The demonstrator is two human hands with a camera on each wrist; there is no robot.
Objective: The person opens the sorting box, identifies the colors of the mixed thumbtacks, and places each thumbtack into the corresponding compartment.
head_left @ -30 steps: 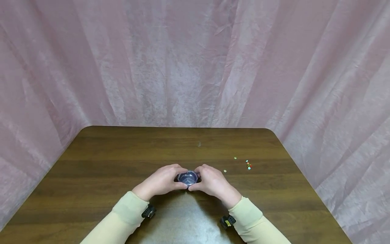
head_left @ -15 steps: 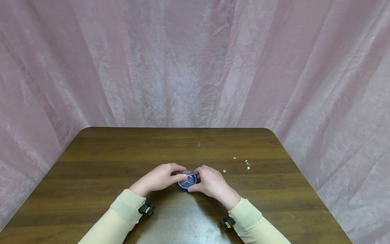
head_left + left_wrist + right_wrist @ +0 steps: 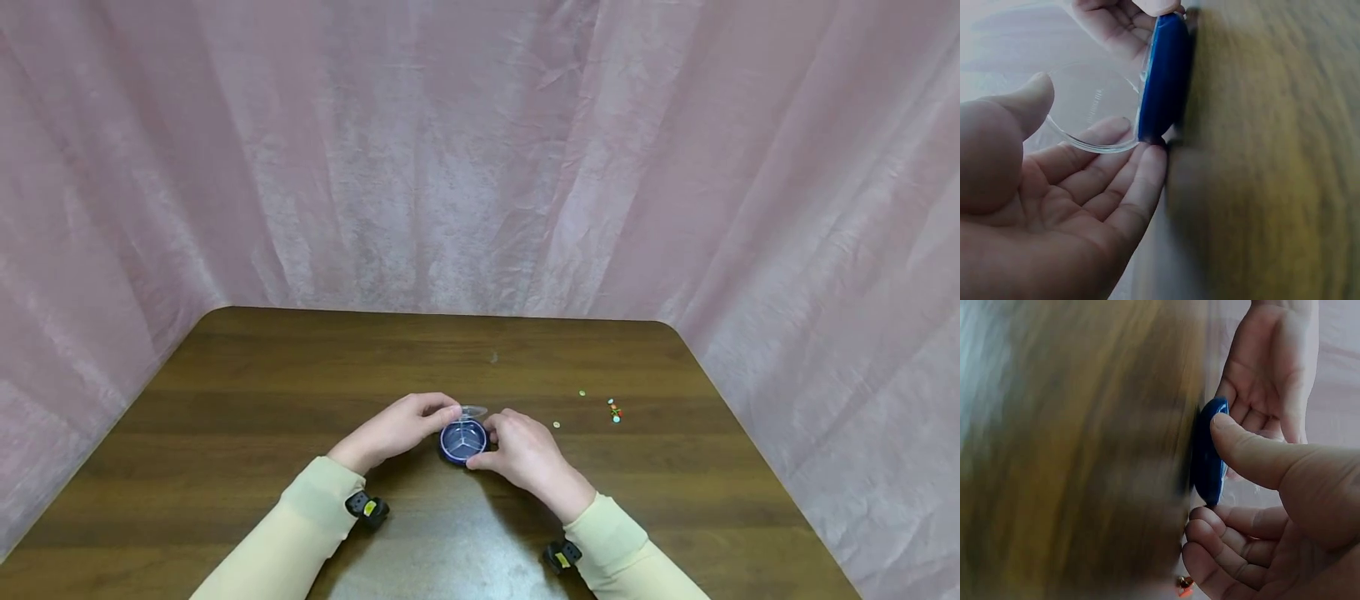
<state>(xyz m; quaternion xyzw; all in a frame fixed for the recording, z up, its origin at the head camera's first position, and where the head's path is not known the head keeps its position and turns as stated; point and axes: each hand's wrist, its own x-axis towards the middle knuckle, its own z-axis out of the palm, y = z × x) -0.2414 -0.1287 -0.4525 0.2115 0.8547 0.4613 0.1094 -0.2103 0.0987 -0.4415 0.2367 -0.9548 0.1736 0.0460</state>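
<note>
Left of the blue case [image 3: 459, 450]: the left hand [image 3: 397, 427], thumb and forefinger pinching the rim of the transparent lid [image 3: 474, 412]; its other fingers reach toward the case, and whether they touch it I cannot tell.
Blue case: round and upright on the wooden table [image 3: 187, 467], between the two hands; pale dividers meet at its middle and part it into three compartments.
Transparent lid: raised at the far side of the case, apparently joined there, though the hinge is too small to make out.
Lid swing: turning the lid back looks like the step in hand; best done as a slow arc about the far rim of the case, without twisting, as thin plastic may strain at its joint.
Right hand [image 3: 525, 450]: just right of the case and gripping it, thumb at the near rim, fingers around the far right side.
Steadying hold: low, even pressure should serve; too much on the near rim could tip the case, too little could let the lid drag it.
Farther right of the case: a pale disc [image 3: 557, 425], a green disc [image 3: 582, 392] and a cluster of coloured pieces [image 3: 615, 410], too small to identify; the right hand should avoid sweeping outward into them.
Beyond the case: a pink curtain [image 3: 450, 167] behind the table.
</note>
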